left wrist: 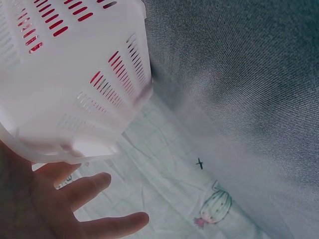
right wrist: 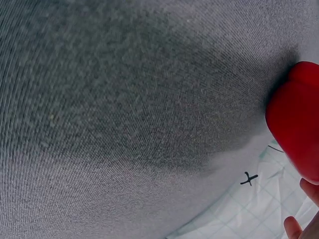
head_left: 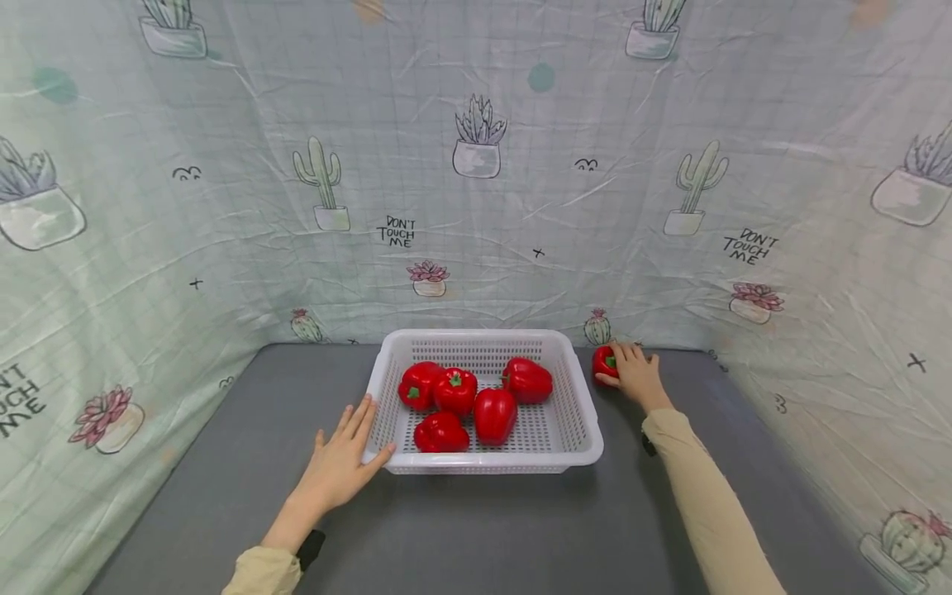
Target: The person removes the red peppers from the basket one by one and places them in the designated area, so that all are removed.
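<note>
Several red bell peppers (head_left: 494,416) lie in a white perforated plastic basket (head_left: 487,459). My left hand (head_left: 332,469) rests at the basket's left rim, fingers spread and straight, the thumb over the near corner. From the left wrist view, its fingers (left wrist: 89,190) show beside the basket's outer wall (left wrist: 65,99). Right of the basket, at the back of the table, my right hand (head_left: 638,378) holds another red bell pepper (head_left: 604,364), thumb on the near side and fingers over the far side. In the right wrist view that pepper (right wrist: 296,114) is partly cut off, with fingertips (right wrist: 310,189) at its lower end.
A dark grey cloth-covered table (head_left: 491,537) lies under everything. A pale curtain (head_left: 476,248) printed with cacti and pots hangs close behind the basket and along both sides.
</note>
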`<state>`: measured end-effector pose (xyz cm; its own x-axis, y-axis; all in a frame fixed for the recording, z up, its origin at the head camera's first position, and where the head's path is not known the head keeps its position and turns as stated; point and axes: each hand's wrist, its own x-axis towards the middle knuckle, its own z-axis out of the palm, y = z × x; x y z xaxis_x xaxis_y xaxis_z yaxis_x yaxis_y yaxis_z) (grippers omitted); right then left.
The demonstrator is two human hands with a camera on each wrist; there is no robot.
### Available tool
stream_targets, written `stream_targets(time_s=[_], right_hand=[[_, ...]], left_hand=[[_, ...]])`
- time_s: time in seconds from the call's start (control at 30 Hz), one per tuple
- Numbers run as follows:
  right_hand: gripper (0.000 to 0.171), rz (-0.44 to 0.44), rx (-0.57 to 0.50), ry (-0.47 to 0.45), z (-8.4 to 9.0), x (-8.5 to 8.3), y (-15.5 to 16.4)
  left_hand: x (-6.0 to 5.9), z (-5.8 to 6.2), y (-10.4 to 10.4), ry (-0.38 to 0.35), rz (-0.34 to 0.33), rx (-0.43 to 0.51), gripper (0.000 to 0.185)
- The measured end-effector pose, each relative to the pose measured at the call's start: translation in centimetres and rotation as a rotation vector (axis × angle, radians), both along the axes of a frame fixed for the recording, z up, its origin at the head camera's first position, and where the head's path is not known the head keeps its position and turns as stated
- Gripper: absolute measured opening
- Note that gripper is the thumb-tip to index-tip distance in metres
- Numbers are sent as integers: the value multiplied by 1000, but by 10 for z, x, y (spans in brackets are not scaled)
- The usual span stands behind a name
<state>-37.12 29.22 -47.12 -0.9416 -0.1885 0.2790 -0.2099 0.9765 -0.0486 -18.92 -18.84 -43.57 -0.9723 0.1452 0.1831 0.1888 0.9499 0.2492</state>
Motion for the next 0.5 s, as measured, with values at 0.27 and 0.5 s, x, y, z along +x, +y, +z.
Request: stream_targets(time_s=[0.27,0.5], right_hand=[[71,6,-33,28,0,-1,-3],[69,29,-39,37,-3,1,1]], left_hand=[[-2,2,-2,4,7,-5,77],[-1,2,1,-14,0,9,76]])
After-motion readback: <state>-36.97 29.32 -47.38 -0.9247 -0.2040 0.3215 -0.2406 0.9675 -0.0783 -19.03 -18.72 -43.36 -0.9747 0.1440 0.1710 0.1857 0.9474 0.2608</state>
